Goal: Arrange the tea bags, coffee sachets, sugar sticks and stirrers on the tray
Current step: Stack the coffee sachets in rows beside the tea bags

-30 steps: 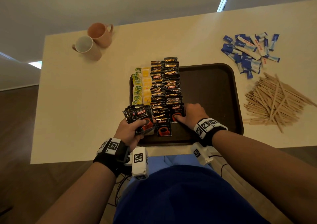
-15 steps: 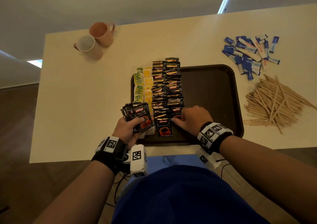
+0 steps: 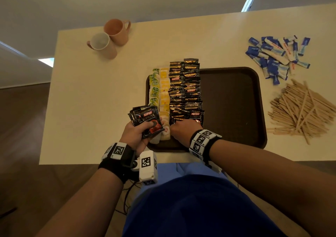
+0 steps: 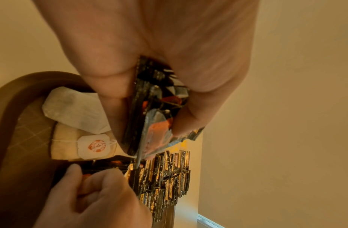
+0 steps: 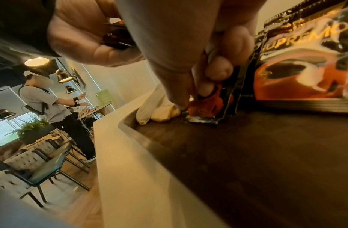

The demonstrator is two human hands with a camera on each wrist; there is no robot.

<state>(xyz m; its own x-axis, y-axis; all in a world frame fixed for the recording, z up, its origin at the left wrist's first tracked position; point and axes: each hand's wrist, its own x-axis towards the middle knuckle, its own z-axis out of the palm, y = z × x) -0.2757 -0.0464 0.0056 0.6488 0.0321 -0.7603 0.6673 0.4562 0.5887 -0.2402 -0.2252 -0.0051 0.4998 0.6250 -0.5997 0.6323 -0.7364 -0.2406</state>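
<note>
Tucking that coffee sachet (image 5: 212, 106) in with your right hand (image 3: 183, 129) pinching it, keep it upright while your left hand (image 3: 135, 134) grips the spare stack (image 3: 146, 120).

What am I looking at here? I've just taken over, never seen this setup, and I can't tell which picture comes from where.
No machine: a person works with bare hands, wearing one camera on the head and one on each wrist. The head view looks down on a table with a brown tray. On the tray lie rows of tea bags and coffee sachets. The left hand holds a stack of sachets. The right hand pinches one sachet at the near end of a row. Sugar sticks, stirrers and two mugs are off the tray.
</note>
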